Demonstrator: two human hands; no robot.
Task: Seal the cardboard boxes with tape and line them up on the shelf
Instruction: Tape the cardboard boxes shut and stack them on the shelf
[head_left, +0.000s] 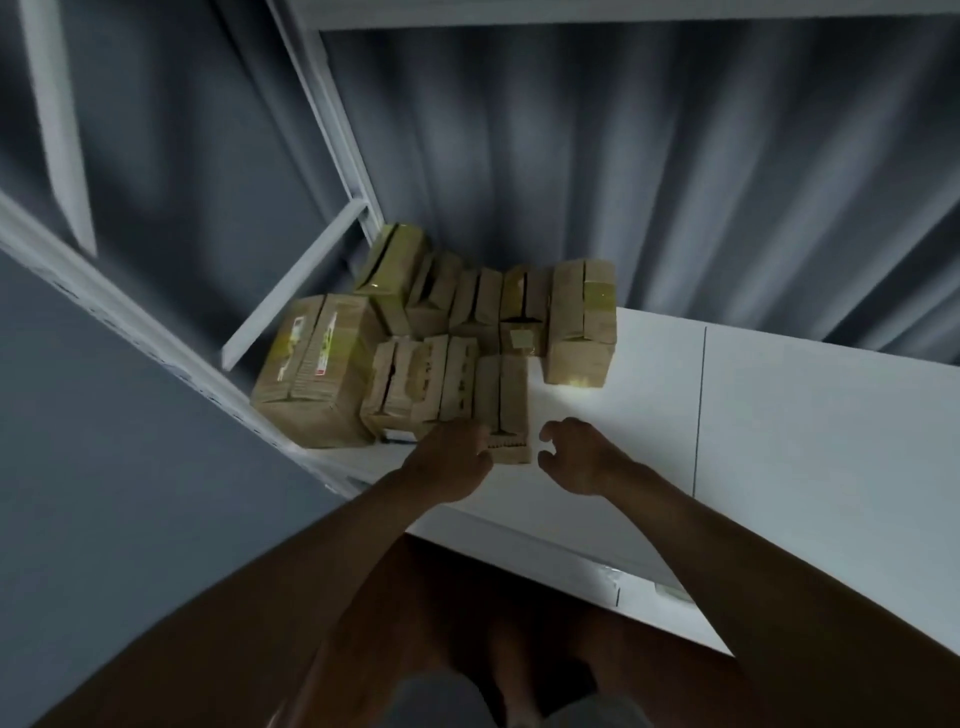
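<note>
Boxes stand grouped at the left end of the white shelf, in two rough rows against the grey curtain. The nearest small box sits at the front right of the near row, touching its neighbour on the left. The left hand rests against the box's near left corner, fingers loosely bent on the cardboard; a firm grip cannot be confirmed. The right hand hovers just beside the box's right side, fingers curled and spread, holding nothing. The large box stands at the far left by the shelf upright. Judged by size, the small box is light and fairly stiff, though thin cardboard dents under pressure. Grasp it on opposite side walls, near the lower edges, not on the flap seam.
</note>
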